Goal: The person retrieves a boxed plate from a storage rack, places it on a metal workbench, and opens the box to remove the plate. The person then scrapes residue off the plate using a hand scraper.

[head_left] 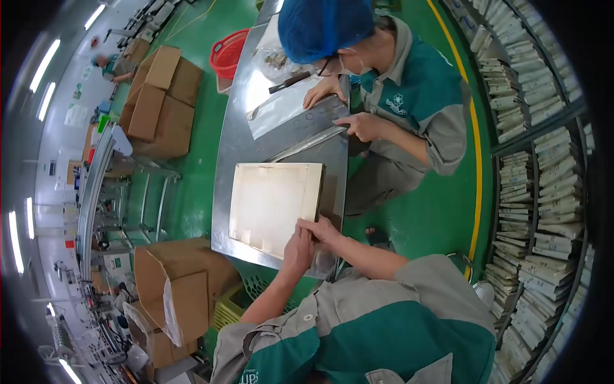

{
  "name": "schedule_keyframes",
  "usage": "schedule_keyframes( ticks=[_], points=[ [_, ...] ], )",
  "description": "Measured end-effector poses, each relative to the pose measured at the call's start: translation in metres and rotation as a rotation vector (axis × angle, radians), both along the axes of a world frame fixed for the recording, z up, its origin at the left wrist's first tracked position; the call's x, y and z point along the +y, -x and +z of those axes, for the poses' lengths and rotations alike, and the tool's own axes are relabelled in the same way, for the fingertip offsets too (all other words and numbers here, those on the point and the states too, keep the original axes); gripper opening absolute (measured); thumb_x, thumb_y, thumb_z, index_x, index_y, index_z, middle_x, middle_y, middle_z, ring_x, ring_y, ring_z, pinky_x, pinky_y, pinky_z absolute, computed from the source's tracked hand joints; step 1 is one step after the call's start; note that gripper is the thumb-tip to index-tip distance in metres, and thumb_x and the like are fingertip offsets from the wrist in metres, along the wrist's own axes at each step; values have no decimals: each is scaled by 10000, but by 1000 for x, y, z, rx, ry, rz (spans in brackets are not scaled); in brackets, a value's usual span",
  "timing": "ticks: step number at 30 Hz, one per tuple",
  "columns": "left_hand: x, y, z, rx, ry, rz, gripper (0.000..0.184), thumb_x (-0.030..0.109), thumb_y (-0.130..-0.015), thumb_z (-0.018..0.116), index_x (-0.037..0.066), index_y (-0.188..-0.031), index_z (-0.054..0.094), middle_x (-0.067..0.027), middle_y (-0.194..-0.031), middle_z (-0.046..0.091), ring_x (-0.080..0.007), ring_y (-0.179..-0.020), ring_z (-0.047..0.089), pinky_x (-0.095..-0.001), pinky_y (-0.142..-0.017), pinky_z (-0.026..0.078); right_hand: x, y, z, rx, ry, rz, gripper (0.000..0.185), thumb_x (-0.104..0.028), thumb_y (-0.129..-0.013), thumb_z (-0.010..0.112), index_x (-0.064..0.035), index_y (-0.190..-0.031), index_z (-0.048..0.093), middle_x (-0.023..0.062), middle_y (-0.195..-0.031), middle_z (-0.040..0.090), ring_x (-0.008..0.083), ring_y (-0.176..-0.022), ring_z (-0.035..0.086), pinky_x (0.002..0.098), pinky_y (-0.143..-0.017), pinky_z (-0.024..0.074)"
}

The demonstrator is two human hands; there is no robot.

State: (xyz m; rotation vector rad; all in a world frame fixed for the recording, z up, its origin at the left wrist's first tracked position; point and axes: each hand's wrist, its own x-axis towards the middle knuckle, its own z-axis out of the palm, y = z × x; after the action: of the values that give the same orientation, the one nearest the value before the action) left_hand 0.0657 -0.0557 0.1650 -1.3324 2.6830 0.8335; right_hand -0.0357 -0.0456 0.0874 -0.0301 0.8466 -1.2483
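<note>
1. Metal counter [281, 138] is carrying a pale framed panel [275, 203] at its near end.
2. Right hand [325, 232] is gripping the panel's near-right corner.
3. Left hand [298, 248] is meeting it there; grip unclear.

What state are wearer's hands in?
Left hand: at framed panel corner, grip can't be told.
Right hand: same corner, grip also can't be told.

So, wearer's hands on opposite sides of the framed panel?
No, left hand and right hand are together at one corner of the framed panel.
</note>
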Motion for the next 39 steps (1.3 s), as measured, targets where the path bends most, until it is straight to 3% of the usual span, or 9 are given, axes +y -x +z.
schedule_keyframes(
  ticks=[4,6,11,15,19,27,31,36,39],
  points=[
    [15,-35,-12,174,-108,-120,640,166,-810,670,5,-1364,393,-252,-1353,441,-402,-1247,435,-424,-1020,386,14,10,-9,262,-79,-31,351,-148,-749,707,114,-963,615,135,-878,641,190,-762,618,346,-647,518],
    [-1,-59,-12,241,-44,-220,673,162,-778,715,16,-1363,415,-239,-1370,429,-394,-1288,398,-435,-1048,354,22,7,-41,342,-2,-41,365,-171,-751,728,72,-1006,631,108,-874,647,177,-737,604,337,-624,506],
    [-48,-42,98,344,337,-266,909,87,-695,769,70,-1458,275,-165,-1512,256,-353,-1415,176,-456,-1141,173,121,67,93,823,127,-23,402,-214,-816,680,-2,-1149,603,61,-943,666,128,-874,586,309,-795,473],
    [-68,-13,137,437,525,-576,937,255,-659,798,36,-1431,314,-162,-1464,347,-364,-1363,293,-544,-1107,158,210,67,146,989,151,-215,390,-255,-862,656,-14,-1162,591,50,-931,669,111,-834,582,282,-752,474],
    [-21,40,175,321,-179,-759,669,82,-653,800,-9,-1255,521,-161,-1024,669,-259,-918,663,-301,-760,509,303,63,198,1172,-7,-190,415,-282,-858,672,-20,-1171,592,86,-934,671,117,-810,582,288,-727,476],
    [73,132,134,-301,-653,-1155,424,338,-782,729,9,-1040,656,-150,-903,694,-187,-845,664,-346,-733,505,439,76,210,1218,-234,-221,426,-281,-841,703,-37,-1174,597,77,-939,673,112,-803,568,294,-719,473],
    [136,173,115,-212,-613,-1303,458,353,-817,668,8,-1114,620,-197,-966,679,-304,-898,666,-387,-786,498,493,103,191,1180,-377,-380,333,-262,-805,745,-56,-1040,631,40,-846,627,96,-778,538,274,-697,458],
    [212,244,99,-104,-615,-1312,481,336,-813,658,-32,-1116,595,-246,-946,655,-308,-899,664,-388,-781,494,555,155,124,1555,-574,-651,444,-271,-763,735,-51,-1123,597,149,-1074,610,299,-989,571,381,-889,448],
    [231,283,77,-38,-569,-1312,445,307,-810,649,-41,-1084,603,-229,-877,662,-283,-832,671,-379,-742,501,583,161,104,1529,-815,-789,446,-249,-791,699,-44,-1168,579,154,-1077,616,291,-995,589,363,-867,472]
  ],
)
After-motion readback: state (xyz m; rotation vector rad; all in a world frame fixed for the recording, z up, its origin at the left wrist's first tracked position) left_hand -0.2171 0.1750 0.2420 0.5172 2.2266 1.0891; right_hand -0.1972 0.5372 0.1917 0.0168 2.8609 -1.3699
